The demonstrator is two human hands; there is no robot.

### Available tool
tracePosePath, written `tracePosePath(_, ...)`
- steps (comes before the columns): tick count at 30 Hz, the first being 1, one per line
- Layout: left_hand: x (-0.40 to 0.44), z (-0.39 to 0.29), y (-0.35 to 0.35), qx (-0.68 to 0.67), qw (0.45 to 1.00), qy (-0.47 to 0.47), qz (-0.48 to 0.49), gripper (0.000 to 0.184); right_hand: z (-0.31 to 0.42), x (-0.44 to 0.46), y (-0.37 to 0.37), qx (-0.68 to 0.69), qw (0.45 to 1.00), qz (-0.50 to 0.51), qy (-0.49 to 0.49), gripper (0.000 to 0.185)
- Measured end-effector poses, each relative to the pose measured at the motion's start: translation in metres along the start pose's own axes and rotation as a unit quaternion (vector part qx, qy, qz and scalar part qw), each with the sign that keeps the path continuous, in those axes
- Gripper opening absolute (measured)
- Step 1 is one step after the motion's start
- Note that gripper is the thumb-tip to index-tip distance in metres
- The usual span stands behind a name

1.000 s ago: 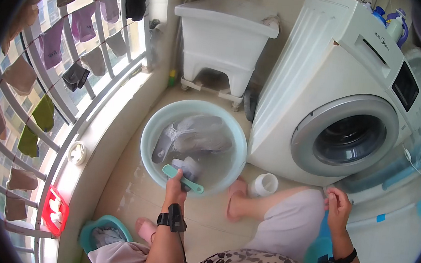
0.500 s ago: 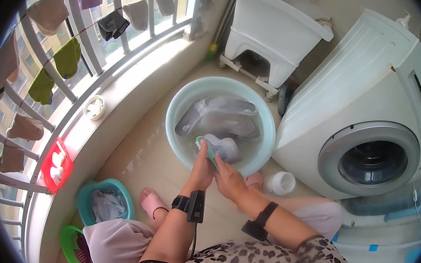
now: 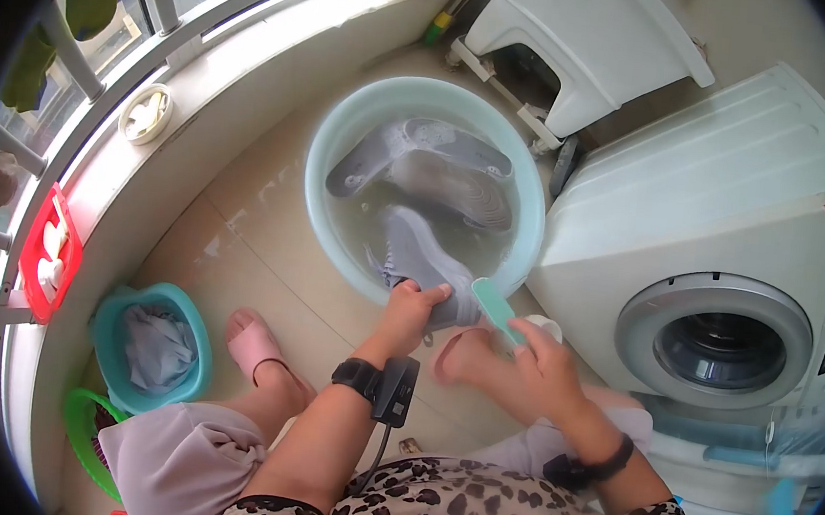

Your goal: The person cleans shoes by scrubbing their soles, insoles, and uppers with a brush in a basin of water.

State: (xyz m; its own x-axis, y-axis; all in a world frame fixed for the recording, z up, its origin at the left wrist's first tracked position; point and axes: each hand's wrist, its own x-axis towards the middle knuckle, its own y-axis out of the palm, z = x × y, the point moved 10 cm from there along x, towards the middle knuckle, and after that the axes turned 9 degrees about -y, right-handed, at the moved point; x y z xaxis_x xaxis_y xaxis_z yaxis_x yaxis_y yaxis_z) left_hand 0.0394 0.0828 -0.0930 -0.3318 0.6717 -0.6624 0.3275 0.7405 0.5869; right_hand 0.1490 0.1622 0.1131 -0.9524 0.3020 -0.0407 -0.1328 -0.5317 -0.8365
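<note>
A grey shoe (image 3: 422,263) is gripped at its heel by my left hand (image 3: 412,316), its toe over the near side of the light blue basin (image 3: 321,151). My right hand (image 3: 546,362) is closed on a green brush (image 3: 498,311), held just right of the shoe and apart from it. More grey footwear (image 3: 449,177) lies in the cloudy water of the basin; how many pieces there are is hard to tell.
A washing machine (image 3: 690,223) stands at the right and a white sink (image 3: 589,38) at the top. A teal tub (image 3: 108,368) with cloth and a green basket (image 3: 79,425) are lower left. A red tray (image 3: 37,269) and small bowl (image 3: 145,114) rest on the ledge. A white container (image 3: 550,330) is partly hidden behind the brush hand.
The brush has passed from my left hand to my right hand. My left hand has taken hold of the grey shoe and raised it from the water. The view has shifted downward.
</note>
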Motion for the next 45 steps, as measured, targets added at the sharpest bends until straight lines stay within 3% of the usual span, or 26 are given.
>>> tracePosePath(1, 0.003, 0.0, 0.004, 0.0, 1.0, 0.025, 0.01, 0.028, 0.006, -0.001, -0.001, -0.08, 0.996, 0.009, -0.039, 0.039)
tracePosePath(5, 0.002, -0.002, 0.004, 0.001, 0.998, 0.063, -0.01, 0.027, -0.007, 0.002, 0.028, -0.132, 0.988, 0.074, -0.023, 0.039)
tracePosePath(10, 0.001, 0.008, 0.0, -0.082, 0.995, 0.053, -0.002, 0.026, -0.023, 0.088, 0.096, -0.16, 0.981, 0.11, -0.02, 0.039)
tracePosePath(13, 0.0, 0.006, -0.009, -0.086, 0.996, 0.029, -0.021, 0.027, -0.014, 0.067, 0.079, -0.182, 0.971, 0.152, -0.031, 0.038)
tracePosePath(16, 0.005, 0.007, -0.012, -0.091, 0.994, 0.039, -0.039, 0.025, -0.015, 0.014, 0.047, -0.217, 0.95, 0.22, 0.029, 0.037)
tracePosePath(23, 0.02, -0.007, -0.033, -0.075, 0.994, 0.056, -0.065, 0.018, -0.049, 0.038, 0.075, -0.089, 0.985, 0.14, 0.04, 0.039)
tracePosePath(25, 0.027, 0.001, -0.033, -0.078, 0.996, 0.044, -0.025, 0.019, -0.06, 0.031, 0.066, -0.012, 0.996, 0.081, 0.026, 0.038)
tracePosePath(28, 0.016, 0.001, -0.016, -0.108, 0.994, 0.011, 0.024, 0.022, -0.053, 0.024, 0.047, -0.027, 0.998, 0.06, 0.004, 0.038)
tracePosePath(32, -0.003, -0.004, 0.001, -0.117, 0.991, -0.052, 0.024, 0.026, -0.021, 0.025, 0.029, -0.065, 0.994, 0.085, -0.018, 0.036)
tracePosePath(37, 0.011, 0.005, -0.014, -0.089, 0.996, -0.013, 0.003, 0.026, -0.003, 0.071, 0.06, -0.194, 0.968, 0.159, -0.015, 0.034)
tracePosePath(40, 0.007, 0.0, -0.02, -0.098, 0.995, 0.0, -0.031, 0.027, -0.035, 0.125, 0.097, -0.197, 0.956, 0.212, -0.048, 0.033)
tracePosePath(45, 0.01, 0.003, -0.024, -0.084, 0.995, -0.018, -0.053, 0.029, -0.004, 0.059, 0.049, -0.174, 0.955, 0.201, -0.128, 0.035)
